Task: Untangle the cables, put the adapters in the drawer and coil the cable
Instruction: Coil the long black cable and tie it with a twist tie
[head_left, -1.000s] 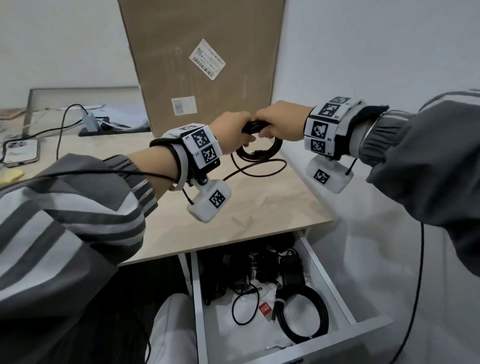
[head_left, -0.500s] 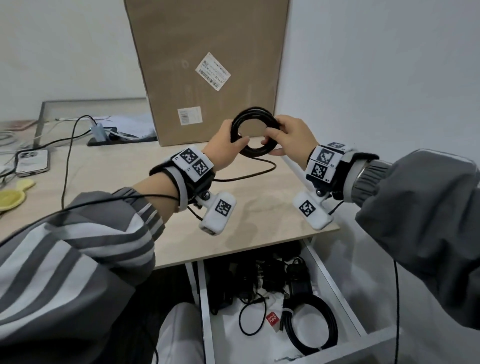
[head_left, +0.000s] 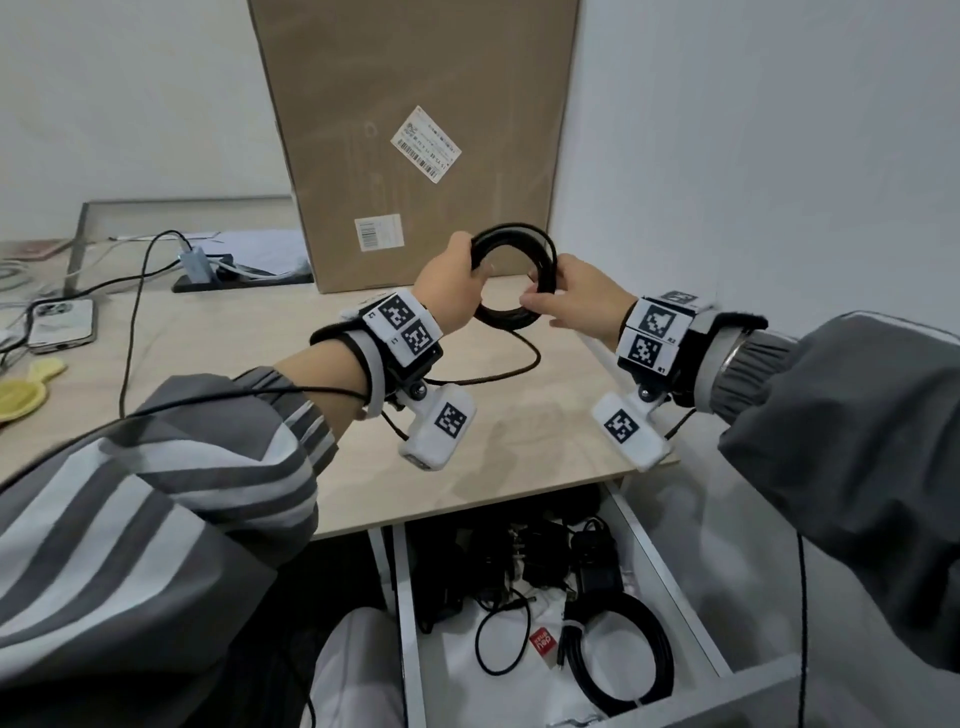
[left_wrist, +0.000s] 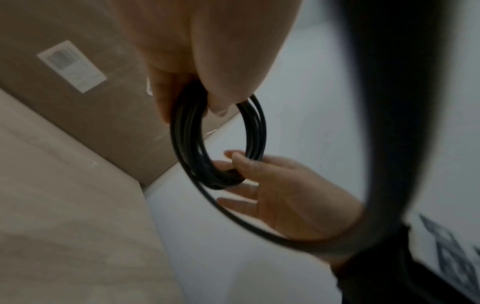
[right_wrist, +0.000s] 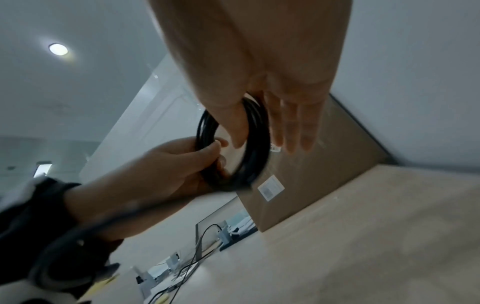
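A black cable coil (head_left: 511, 231) stands upright in the air above the desk's back right corner, held between both hands. My left hand (head_left: 457, 280) grips its left side, fingers curled round the loops (left_wrist: 257, 127). My right hand (head_left: 561, 304) pinches the right side between thumb and forefinger, the other fingers straight (right_wrist: 293, 131). A loose tail of the cable (head_left: 519, 364) trails down onto the desk. Below, the white drawer (head_left: 670, 571) is open, with several black adapters (head_left: 519, 556) and another coiled black cable (head_left: 623, 660) inside.
A tall cardboard box (head_left: 415, 130) stands right behind the hands and a white wall closes the right side. On the desk (head_left: 260, 338) at the left lie a phone (head_left: 62, 325), a yellow item (head_left: 21, 395), a grey hub (head_left: 195, 262) and thin wires.
Both hands have lifted the coil off the desk and turned it upright. My right hand has shifted from the coil's top to its right side.
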